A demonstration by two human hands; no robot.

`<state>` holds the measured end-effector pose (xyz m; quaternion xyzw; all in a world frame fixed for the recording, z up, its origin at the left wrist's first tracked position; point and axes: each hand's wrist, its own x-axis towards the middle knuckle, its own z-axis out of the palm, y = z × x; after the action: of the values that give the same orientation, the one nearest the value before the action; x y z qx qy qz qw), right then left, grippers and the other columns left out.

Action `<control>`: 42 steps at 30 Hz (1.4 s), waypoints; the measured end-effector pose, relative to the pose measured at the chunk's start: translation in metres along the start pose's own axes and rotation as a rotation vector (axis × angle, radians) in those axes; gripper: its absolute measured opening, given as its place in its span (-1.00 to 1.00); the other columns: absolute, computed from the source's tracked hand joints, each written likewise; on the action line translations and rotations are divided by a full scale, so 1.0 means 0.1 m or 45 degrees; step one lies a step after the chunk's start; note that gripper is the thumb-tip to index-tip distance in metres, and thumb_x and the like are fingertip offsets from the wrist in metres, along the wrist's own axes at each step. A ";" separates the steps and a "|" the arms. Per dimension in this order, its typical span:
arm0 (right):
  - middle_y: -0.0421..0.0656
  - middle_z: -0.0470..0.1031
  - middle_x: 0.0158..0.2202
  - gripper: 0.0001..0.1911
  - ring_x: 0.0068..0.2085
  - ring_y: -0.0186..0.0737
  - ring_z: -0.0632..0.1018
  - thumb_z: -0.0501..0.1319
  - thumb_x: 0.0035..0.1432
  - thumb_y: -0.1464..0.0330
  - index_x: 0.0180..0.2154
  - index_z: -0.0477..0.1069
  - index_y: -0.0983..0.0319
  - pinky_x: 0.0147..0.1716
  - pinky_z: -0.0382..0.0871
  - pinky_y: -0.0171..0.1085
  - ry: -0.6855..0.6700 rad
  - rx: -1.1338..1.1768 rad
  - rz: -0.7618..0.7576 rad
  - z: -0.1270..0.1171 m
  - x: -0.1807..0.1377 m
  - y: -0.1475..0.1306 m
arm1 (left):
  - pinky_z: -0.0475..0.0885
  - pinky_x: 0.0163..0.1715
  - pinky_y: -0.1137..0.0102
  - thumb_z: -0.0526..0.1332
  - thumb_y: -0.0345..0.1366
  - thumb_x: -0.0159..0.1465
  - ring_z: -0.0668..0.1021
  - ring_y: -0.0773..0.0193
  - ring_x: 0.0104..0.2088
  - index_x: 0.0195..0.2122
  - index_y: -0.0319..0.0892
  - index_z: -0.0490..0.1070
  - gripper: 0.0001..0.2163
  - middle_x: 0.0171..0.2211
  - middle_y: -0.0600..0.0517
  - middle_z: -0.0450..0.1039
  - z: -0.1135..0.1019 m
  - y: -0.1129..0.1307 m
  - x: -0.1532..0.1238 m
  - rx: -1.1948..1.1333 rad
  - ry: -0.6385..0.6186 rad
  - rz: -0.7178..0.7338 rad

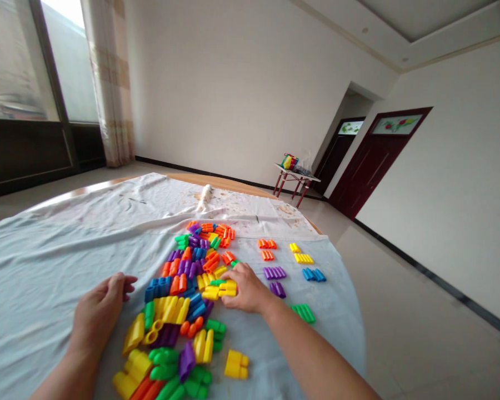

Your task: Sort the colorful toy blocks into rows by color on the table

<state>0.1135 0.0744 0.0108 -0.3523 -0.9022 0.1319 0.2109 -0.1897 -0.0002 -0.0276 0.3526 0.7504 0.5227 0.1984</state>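
Your right hand (246, 289) is bracketing a yellow block (228, 289) with thumb and fingers, probably for steadiness, where the pile (186, 269) is facing the table's (225, 183) right edge; whether you are pinching it, I cannot tell. Towards the left edge, your left hand (101, 308) is hanging half-curled, its palm hidden. Colour groups (275, 273) are lying nearer the right edge, seemingly spaced to stay distinct.

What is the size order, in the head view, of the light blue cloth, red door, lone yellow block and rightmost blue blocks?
Light blue cloth
Red door
Lone yellow block
Rightmost blue blocks
Nearness enlarges the yellow; true sizes unsure.
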 end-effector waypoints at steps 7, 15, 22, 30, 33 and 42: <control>-0.17 0.27 -0.24 -0.40 -0.16 -0.19 0.35 0.35 -0.18 0.27 0.00 0.38 0.11 -0.04 0.26 -0.17 0.030 0.051 -0.011 -0.01 -0.06 -0.07 | 0.34 -0.43 0.40 0.00 -0.04 0.10 0.47 0.24 -0.49 -0.37 -0.21 0.47 -0.62 -0.54 0.04 0.47 0.00 0.04 -0.03 -0.015 0.004 0.006; -0.13 0.33 -0.20 -0.52 -0.10 -0.12 0.35 0.34 -0.18 0.30 -0.13 0.35 0.20 -0.03 0.25 -0.13 0.126 0.089 0.015 -0.03 -0.12 -0.07 | 0.34 -0.39 0.39 -0.01 -0.04 0.11 0.47 0.24 -0.47 -0.35 -0.22 0.47 -0.61 -0.52 0.02 0.46 -0.01 0.07 -0.05 -0.027 -0.009 -0.018; -0.15 0.28 -0.24 -0.49 -0.16 -0.16 0.36 0.34 -0.17 0.27 -0.08 0.41 0.14 -0.04 0.27 -0.15 0.109 0.084 -0.010 0.00 -0.15 -0.07 | 0.34 -0.42 0.40 0.00 -0.05 0.12 0.46 0.26 -0.49 -0.36 -0.23 0.47 -0.62 -0.54 0.03 0.46 0.00 0.05 -0.04 -0.050 0.009 0.007; -0.13 0.32 -0.21 -0.45 -0.13 -0.12 0.36 0.34 -0.18 0.33 -0.08 0.29 0.18 -0.06 0.27 -0.10 0.224 0.132 0.037 -0.05 -0.17 -0.10 | 0.34 -0.43 0.41 0.00 -0.05 0.11 0.46 0.26 -0.50 -0.38 -0.22 0.47 -0.62 -0.55 0.05 0.46 -0.01 0.05 -0.03 -0.058 0.009 0.011; -0.13 0.34 -0.22 -0.57 -0.12 -0.14 0.36 0.34 -0.16 0.32 -0.18 0.34 0.20 -0.04 0.26 -0.14 0.219 0.118 0.018 -0.08 -0.18 -0.10 | 0.34 -0.42 0.40 0.01 -0.06 0.12 0.47 0.25 -0.49 -0.37 -0.23 0.47 -0.63 -0.54 0.04 0.46 -0.01 0.04 -0.03 -0.043 0.011 0.012; -0.10 0.41 -0.23 -0.55 -0.13 -0.13 0.41 0.33 -0.09 0.11 -0.18 0.41 0.21 -0.09 0.29 -0.17 0.192 0.021 0.159 -0.02 -0.30 -0.03 | 0.38 -0.47 0.41 0.00 -0.03 0.10 0.51 0.24 -0.49 -0.37 -0.18 0.48 -0.62 -0.53 0.04 0.49 0.01 -0.02 0.01 0.049 0.048 -0.018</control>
<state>0.1323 0.0518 0.0053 -0.4149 -0.8590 0.1254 0.2725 -0.1904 0.0008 -0.0294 0.3413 0.7663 0.5134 0.1810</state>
